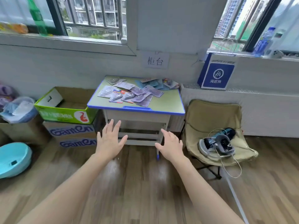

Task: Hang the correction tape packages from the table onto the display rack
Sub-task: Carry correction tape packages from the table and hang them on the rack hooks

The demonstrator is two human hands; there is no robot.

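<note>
Both hands (139, 143) are spread and empty; all packages (137, 91) lie on the table (169, 104), none hung; no rack in view.

Packages (132, 92) scattered on table (168, 105); stacked boxes (71, 125) left, chair (215, 126) right, wall behind.
</note>
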